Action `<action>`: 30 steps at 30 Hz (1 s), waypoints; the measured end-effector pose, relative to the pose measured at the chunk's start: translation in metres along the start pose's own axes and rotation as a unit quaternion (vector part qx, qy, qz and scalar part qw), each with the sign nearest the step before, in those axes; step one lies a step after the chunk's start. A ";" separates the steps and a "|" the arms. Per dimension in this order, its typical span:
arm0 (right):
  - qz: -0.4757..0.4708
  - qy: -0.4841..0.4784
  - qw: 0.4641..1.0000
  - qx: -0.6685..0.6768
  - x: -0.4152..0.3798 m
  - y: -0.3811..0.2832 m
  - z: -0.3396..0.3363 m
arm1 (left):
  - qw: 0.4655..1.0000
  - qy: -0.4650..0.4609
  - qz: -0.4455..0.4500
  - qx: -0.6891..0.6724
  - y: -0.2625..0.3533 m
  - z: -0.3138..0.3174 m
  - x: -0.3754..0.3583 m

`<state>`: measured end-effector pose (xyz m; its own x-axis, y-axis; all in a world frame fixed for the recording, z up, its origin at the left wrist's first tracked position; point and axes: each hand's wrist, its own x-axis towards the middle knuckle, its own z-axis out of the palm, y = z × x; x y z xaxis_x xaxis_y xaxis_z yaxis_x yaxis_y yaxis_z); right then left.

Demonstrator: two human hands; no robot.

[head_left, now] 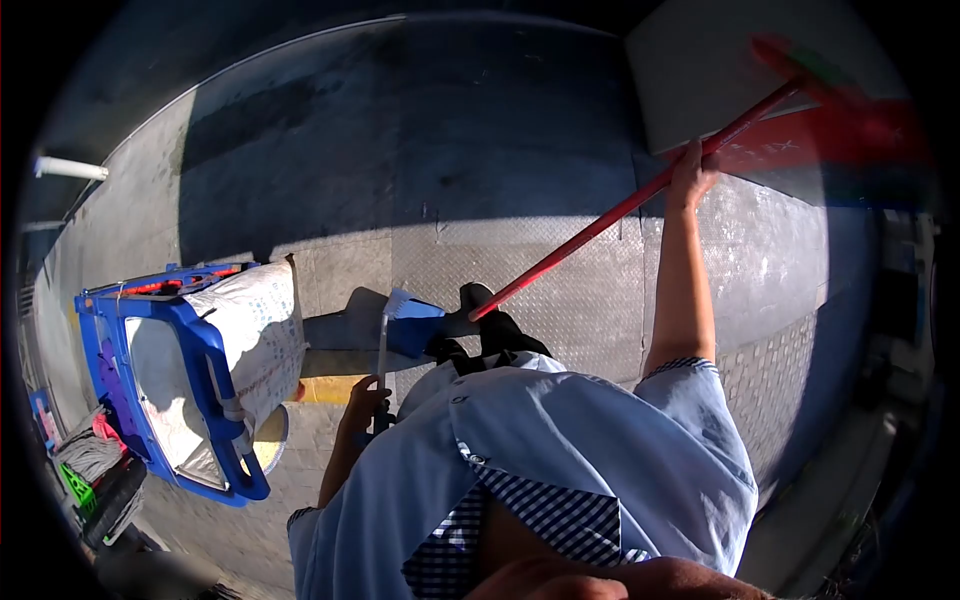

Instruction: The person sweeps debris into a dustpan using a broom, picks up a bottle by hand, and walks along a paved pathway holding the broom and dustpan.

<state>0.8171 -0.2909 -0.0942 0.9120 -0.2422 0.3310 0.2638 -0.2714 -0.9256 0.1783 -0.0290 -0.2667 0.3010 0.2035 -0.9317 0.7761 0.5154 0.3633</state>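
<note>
My right hand, stretched out to the upper right, is closed round the red handle of a broom. The handle slants from near my shoes up to a red and green head, which is smeared by motion. Low on the left, my left hand is wrapped round the pale upright handle of a long-handled dustpan. The blue pan, with a white toothed edge, is down beside my feet. My left fingers are partly in shadow.
A blue-framed cart with a white bag stands on the left. Beside it are a grey mop head and a green tool. Textured metal plates cover the ground ahead. A pale block with a red panel is at the upper right.
</note>
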 end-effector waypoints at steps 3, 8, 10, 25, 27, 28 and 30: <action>-0.080 -0.021 0.995 -0.053 0.011 -0.020 -0.008 | 0.999 -0.008 0.027 -0.040 0.000 -0.002 -0.003; -0.005 -0.188 0.852 -0.489 -0.023 0.097 -0.046 | 0.997 -0.037 0.069 -0.026 0.015 0.005 -0.014; 0.049 -0.378 0.723 -0.576 -0.062 0.134 -0.076 | 0.997 -0.037 0.066 -0.029 0.033 0.016 -0.024; 0.456 -0.384 0.763 -0.252 -0.214 0.245 -0.158 | 0.971 -0.070 0.118 -0.194 -0.002 0.022 0.025; 0.495 -0.372 0.765 -0.180 -0.220 0.210 -0.152 | 0.936 -0.085 0.116 -0.322 -0.022 0.019 0.050; 0.567 -0.373 0.721 -0.139 -0.229 0.202 -0.155 | 0.970 0.014 0.219 0.100 -0.009 0.024 0.038; 0.635 -0.372 0.667 -0.116 -0.252 0.201 -0.162 | 0.977 -0.049 0.205 -0.022 -0.022 0.022 0.060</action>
<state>0.5896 -0.4355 -0.3342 0.2792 0.0913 -0.9559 -0.8470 -0.4455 -0.2900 0.1915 -0.0466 -0.3303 0.6350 0.3207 -0.7028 0.5552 0.4430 0.7039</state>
